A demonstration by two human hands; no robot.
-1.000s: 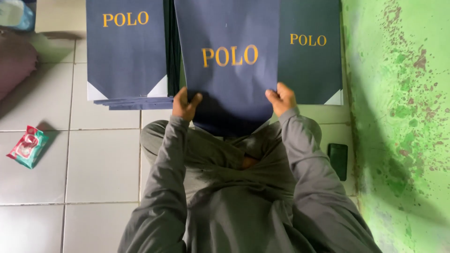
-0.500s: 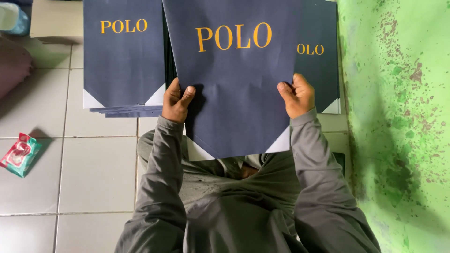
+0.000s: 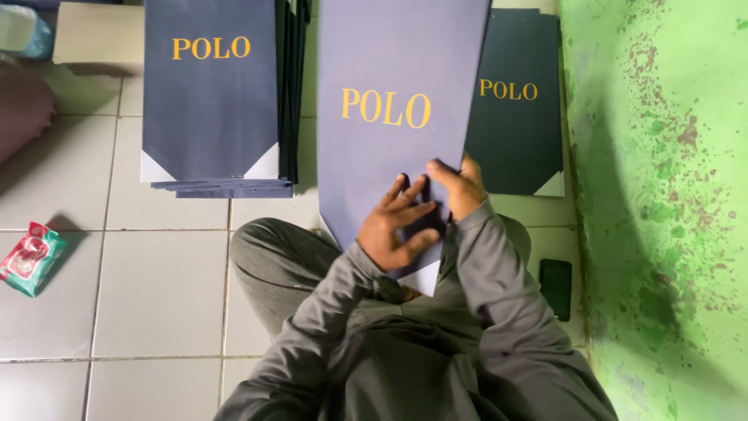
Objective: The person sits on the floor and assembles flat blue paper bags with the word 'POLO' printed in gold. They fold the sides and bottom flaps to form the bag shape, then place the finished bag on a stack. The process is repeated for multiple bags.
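A flat dark blue paper bag [image 3: 397, 93] with gold lettering lies lengthwise in front of me, its folded bottom end over my lap. My left hand [image 3: 393, 228] rests flat on the bag's lower part with fingers spread. My right hand [image 3: 461, 187] sits just beside it, fingers curled on the bag near its right edge. Grey sleeves cover both arms, and my crossed legs in grey trousers [image 3: 273, 265] are under the bag's end.
A stack of the same blue bags [image 3: 210, 109] lies on the white floor tiles at the left, and a darker bag [image 3: 518, 132] at the right by the stained green wall [image 3: 662, 195]. A black phone [image 3: 555, 288] lies near my right knee, a red-green packet [image 3: 31, 259] far left.
Both hands held the bag by its sides, raised toward me. Now it lies lower and further out, and both hands have come together on its lower middle.
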